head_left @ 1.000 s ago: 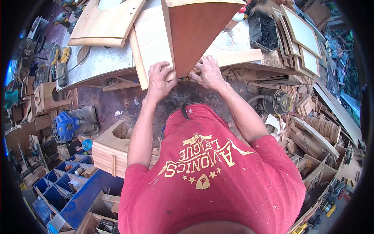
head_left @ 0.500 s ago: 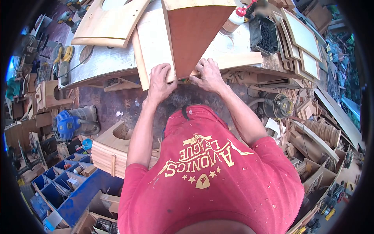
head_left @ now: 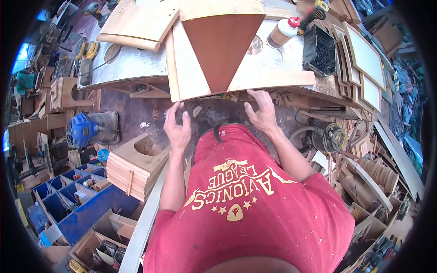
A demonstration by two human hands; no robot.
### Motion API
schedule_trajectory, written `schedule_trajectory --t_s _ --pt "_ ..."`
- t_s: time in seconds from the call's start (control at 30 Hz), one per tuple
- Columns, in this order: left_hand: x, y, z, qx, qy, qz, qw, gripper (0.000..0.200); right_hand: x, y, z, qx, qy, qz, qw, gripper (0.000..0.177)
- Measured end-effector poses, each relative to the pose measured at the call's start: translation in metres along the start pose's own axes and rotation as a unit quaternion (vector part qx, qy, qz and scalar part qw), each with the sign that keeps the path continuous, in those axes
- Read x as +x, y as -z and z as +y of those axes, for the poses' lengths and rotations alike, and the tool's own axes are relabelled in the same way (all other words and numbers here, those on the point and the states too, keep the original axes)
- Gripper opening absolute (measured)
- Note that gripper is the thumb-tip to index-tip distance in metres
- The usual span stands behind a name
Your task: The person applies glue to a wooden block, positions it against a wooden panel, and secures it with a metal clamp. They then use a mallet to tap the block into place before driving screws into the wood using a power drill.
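A wooden piece with a reddish-brown tapered face (head_left: pixel 221 50) and a pale top edge stands on the bench, its narrow end at the front edge. Under it lies a pale board (head_left: pixel 189 68), with a narrow wooden strip (head_left: pixel 171 68) along its left side. My left hand (head_left: pixel 177 128) is open and empty, fingertips just in front of the strip's near end. My right hand (head_left: pixel 263 113), fingers apart and holding nothing, hovers in front of the bench edge. A light wooden strip (head_left: pixel 277 80) runs along that edge to the right.
A red-capped bottle (head_left: pixel 283 32), a bin of dark fasteners (head_left: pixel 320 51) and stacked panels (head_left: pixel 364 54) are on the right of the bench. A curved panel (head_left: pixel 139 20) lies at left. Floor items include a blue vacuum (head_left: pixel 91 129) and stacked cut-out boards (head_left: pixel 136 168).
Both hands have let go of the work near the tapered piece's narrow end, drawn back toward my body and moved apart. The view has shifted slightly, showing more of the brown face.
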State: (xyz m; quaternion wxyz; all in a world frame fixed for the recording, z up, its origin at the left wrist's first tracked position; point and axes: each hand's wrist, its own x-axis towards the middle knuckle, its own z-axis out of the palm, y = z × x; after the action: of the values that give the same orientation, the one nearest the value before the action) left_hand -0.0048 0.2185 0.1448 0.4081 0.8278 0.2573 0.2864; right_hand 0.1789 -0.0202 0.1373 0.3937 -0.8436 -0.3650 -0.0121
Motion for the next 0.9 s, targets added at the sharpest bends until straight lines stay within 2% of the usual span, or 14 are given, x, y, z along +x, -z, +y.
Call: schedule_trajectory --t_s 0.13,0.27,0.37,0.43,0.47,0.57,0.67,0.9 --pt "-0.039 -0.003 -0.003 -0.068 0.107 0.055 0.99 0.034 -0.02 -0.002 -0.001 0.102 -0.092 -0.014 0.99 0.04" --pt "-0.063 -0.007 0.001 -0.091 0.22 0.04 0.97 0.031 -0.034 -0.018 0.02 0.244 -0.261 -0.101 0.929 0.042" --pt "-0.076 -0.017 0.001 -0.114 0.226 0.055 0.966 0.031 -0.021 -0.007 0.014 0.148 -0.174 -0.152 0.962 0.045" --pt "-0.078 -0.018 0.01 -0.095 0.251 0.032 0.963 0.032 -0.006 -0.012 0.014 0.032 0.047 -0.126 0.99 0.049" --pt "-0.082 -0.019 0.014 -0.086 0.264 0.018 0.961 0.033 -0.001 -0.014 0.013 -0.027 0.155 -0.109 0.982 0.051" --pt "-0.089 -0.026 0.018 -0.095 0.257 0.007 0.962 0.033 0.011 -0.025 -0.007 -0.054 0.238 -0.178 0.953 0.062" --pt "-0.092 -0.031 0.019 -0.077 0.237 0.005 0.968 0.033 0.023 -0.041 -0.019 -0.105 0.266 -0.181 0.941 0.067" --pt "-0.093 -0.032 0.021 -0.065 0.235 0.011 0.97 0.032 0.038 -0.045 -0.015 -0.132 0.222 -0.232 0.938 0.07"
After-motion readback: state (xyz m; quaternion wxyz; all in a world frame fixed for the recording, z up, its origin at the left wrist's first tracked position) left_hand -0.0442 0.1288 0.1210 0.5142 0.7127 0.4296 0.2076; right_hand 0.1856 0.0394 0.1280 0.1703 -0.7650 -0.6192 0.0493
